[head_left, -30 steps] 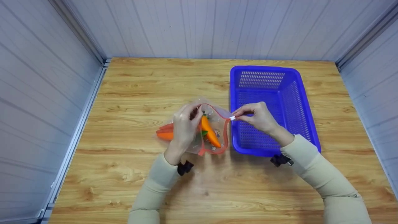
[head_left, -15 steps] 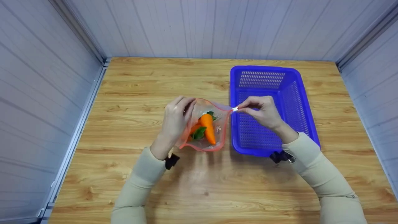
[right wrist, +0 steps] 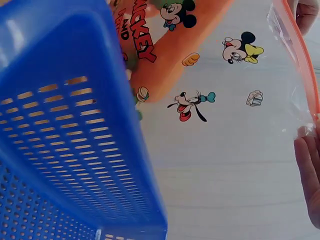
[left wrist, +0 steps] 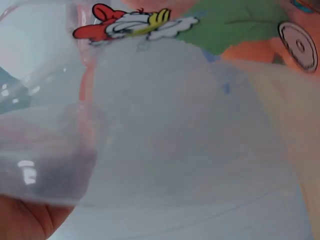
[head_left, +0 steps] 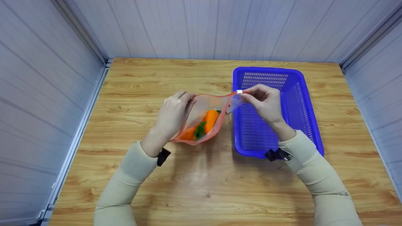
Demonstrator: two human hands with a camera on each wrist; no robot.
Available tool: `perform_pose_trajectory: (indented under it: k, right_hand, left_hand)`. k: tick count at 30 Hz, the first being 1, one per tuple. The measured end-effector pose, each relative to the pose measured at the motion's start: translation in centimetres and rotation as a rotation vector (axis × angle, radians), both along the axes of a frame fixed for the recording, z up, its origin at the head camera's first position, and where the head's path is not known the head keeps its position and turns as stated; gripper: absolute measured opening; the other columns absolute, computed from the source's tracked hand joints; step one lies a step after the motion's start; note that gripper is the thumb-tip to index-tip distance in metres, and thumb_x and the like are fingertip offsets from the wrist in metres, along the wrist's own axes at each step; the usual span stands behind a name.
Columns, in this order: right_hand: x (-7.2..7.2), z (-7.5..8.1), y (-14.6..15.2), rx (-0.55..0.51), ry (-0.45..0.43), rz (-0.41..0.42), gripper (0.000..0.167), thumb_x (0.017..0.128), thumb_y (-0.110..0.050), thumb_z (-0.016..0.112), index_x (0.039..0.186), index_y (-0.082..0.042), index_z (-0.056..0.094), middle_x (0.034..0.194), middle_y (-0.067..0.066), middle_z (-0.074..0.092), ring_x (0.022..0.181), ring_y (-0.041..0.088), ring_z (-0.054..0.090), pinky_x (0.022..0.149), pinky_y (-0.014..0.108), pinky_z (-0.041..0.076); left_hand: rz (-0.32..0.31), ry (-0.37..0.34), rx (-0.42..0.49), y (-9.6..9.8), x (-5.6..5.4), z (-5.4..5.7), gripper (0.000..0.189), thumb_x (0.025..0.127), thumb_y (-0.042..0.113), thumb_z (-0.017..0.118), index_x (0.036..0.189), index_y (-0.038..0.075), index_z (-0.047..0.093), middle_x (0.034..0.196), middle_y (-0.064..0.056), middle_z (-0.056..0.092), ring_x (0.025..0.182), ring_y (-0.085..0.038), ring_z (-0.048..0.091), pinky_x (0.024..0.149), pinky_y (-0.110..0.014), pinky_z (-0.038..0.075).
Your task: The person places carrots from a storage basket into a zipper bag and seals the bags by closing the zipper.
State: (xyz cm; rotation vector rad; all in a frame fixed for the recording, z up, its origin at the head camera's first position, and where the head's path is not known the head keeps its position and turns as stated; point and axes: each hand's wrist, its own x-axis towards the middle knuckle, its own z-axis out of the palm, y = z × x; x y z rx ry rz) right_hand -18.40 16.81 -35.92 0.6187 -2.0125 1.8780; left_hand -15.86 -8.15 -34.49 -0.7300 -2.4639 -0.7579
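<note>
A clear zip bag (head_left: 204, 138) with a red zipper edge is held between both hands, its mouth spread wide. My left hand (head_left: 173, 110) grips the left side of the mouth, the fingertips partly hidden behind the film. At the right corner, next to the white slider (head_left: 239, 92), my right hand (head_left: 265, 102) pinches the bag between thumb and fingers. Inside lie orange carrots (head_left: 211, 119) with green leaves (head_left: 199, 130). In the right wrist view the film carries cartoon prints (right wrist: 190, 102). Blurred film fills most of the left wrist view, with part of a hand (left wrist: 30, 220) at its lower left.
A blue slotted plastic basket (head_left: 237, 138) stands right of the bag, and my right hand is over its left part. Both are on a wood-grain table (head_left: 194, 194). Pale panel walls (head_left: 194, 28) enclose the back and sides.
Both hands have moved away from me, the left also leftward, and the bag's mouth has widened. The bag has tilted, and the carrots have shifted together inside.
</note>
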Motion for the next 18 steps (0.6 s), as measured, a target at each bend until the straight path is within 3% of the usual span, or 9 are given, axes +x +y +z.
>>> perform_pose_trajectory:
  k: [6,11,18]
  right_hand:
    - [-0.4,1.0,-0.8,-0.042,0.01,-0.059,0.009,0.072,0.01,0.065,0.077,0.017,0.06,0.07,0.02,0.063,0.058,0.019,0.061,0.055,0.028,0.051]
    - [-0.9,1.1,-1.1,-0.106,0.014,-0.081,0.011,0.072,0.01,0.066,0.077,0.017,0.06,0.071,0.018,0.064,0.056,0.025,0.06,0.053,0.028,0.051]
    - [-1.5,0.7,-1.2,-0.087,0.045,-0.111,0.011,0.072,0.002,0.069,0.078,0.009,0.064,0.072,0.016,0.064,0.056,0.027,0.06,0.052,0.03,0.051]
  left_hand:
    - [-0.006,-0.01,-0.115,-0.5,0.0,1.7,0.016,0.085,0.006,0.058,0.094,-0.006,0.061,0.082,-0.014,0.057,0.066,-0.025,0.057,0.06,-0.034,0.049]
    - [0.014,-0.017,-0.213,-0.4,-0.2,2.8,0.02,0.086,0.009,0.057,0.099,-0.005,0.06,0.087,-0.015,0.057,0.072,-0.026,0.056,0.068,-0.036,0.047]
    - [0.01,0.018,-0.26,0.9,-0.8,4.0,0.027,0.084,0.016,0.06,0.1,-0.006,0.059,0.089,-0.015,0.055,0.077,-0.026,0.054,0.073,-0.035,0.046]
